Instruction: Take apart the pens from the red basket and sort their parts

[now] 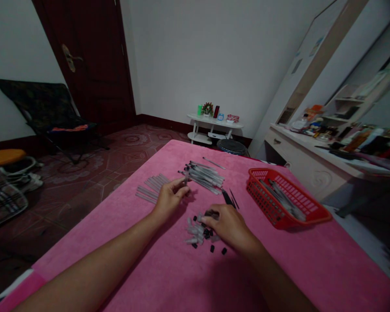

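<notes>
My left hand (170, 197) is pinched on a thin clear pen barrel (186, 178), held upright at the near edge of a heap of pen barrels (205, 175). My right hand (227, 226) rests knuckles up over a small pile of clear caps and black plugs (199, 234), its fingertips closed on a small dark piece that I cannot make out. A row of clear tubes (151, 188) lies left of my left hand. Thin black refills (230, 198) lie just beyond my right hand.
All of this lies on a pink cloth-covered table (169, 281). A red plastic basket (284, 197) with several pens stands at the right. Beyond are a cluttered dresser (315, 151), a small white shelf (214, 125), a folding chair (52, 117) and a dark door (91, 60).
</notes>
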`<move>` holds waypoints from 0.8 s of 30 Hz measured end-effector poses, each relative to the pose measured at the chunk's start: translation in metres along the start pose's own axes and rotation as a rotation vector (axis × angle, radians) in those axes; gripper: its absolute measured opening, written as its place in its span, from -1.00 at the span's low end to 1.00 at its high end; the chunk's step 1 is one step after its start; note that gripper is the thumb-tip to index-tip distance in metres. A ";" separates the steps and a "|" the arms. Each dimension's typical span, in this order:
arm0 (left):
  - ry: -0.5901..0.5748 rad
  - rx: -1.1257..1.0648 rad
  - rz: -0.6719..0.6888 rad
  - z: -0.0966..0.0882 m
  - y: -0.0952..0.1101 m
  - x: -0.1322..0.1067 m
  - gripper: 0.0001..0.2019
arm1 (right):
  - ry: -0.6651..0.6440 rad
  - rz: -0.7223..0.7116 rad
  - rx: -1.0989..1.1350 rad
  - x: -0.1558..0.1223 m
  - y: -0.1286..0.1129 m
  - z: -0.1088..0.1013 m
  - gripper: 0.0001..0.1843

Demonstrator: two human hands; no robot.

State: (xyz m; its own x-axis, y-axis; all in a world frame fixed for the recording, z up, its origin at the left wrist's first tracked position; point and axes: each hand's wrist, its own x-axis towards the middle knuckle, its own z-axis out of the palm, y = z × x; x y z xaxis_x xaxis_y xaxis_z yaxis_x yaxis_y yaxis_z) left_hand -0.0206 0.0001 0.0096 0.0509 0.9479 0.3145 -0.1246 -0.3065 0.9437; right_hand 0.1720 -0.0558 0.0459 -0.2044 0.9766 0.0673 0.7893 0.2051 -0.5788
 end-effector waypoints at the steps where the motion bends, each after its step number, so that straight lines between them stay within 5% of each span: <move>1: -0.022 0.172 0.077 -0.002 0.001 -0.001 -0.71 | 0.024 -0.011 0.086 0.002 0.001 -0.001 -0.82; 5: -0.174 0.860 0.333 -0.006 0.011 -0.007 -0.73 | 0.125 -0.015 0.434 0.007 0.001 -0.006 -0.68; 8: -0.223 1.092 0.432 -0.004 0.015 -0.011 -0.76 | 0.120 0.012 0.524 0.008 0.002 -0.007 -0.59; 14: -0.294 1.182 0.543 -0.001 0.013 -0.013 -0.75 | 0.136 0.000 0.451 0.009 0.007 -0.002 -0.59; 24: -0.382 1.271 0.495 0.000 0.015 -0.014 -0.79 | 0.161 -0.013 0.363 0.010 0.013 0.001 -0.80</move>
State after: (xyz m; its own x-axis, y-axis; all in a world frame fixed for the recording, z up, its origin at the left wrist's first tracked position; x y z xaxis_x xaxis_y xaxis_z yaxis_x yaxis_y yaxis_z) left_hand -0.0234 -0.0178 0.0196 0.5521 0.7020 0.4498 0.7447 -0.6578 0.1125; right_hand 0.1795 -0.0437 0.0385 -0.0966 0.9777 0.1865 0.5251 0.2093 -0.8249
